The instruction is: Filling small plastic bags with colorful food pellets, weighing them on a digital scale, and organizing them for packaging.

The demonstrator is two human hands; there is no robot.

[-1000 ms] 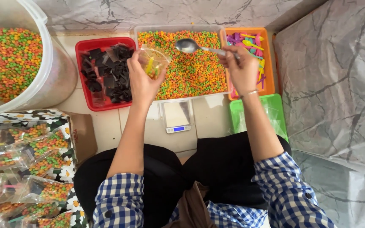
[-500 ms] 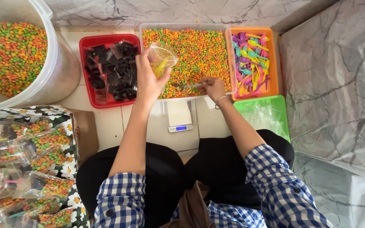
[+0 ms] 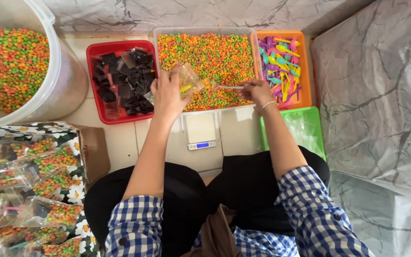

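My left hand (image 3: 167, 95) holds a small clear plastic bag (image 3: 190, 80) tilted over the clear tub of orange, green and yellow candy pellets (image 3: 215, 52). My right hand (image 3: 255, 90) grips a metal spoon (image 3: 224, 86) by its handle, with the bowl end at the bag's mouth and some pellets on it. Both hands hover over the near part of the tub. A small digital scale (image 3: 201, 131) lies on the floor just below them.
A red tray of dark wrapped pieces (image 3: 120, 81) sits left of the tub. An orange tray of coloured plastic spoons (image 3: 281, 62) is right. A green tray (image 3: 300, 131), a big white bucket of pellets (image 3: 10, 66) and filled bags (image 3: 29, 190) lie around.
My right hand went from holding the spoon raised over the tub's far side, dipped into the pellets, and now brings the spoon to the bag. My left hand lowered the bag slightly.
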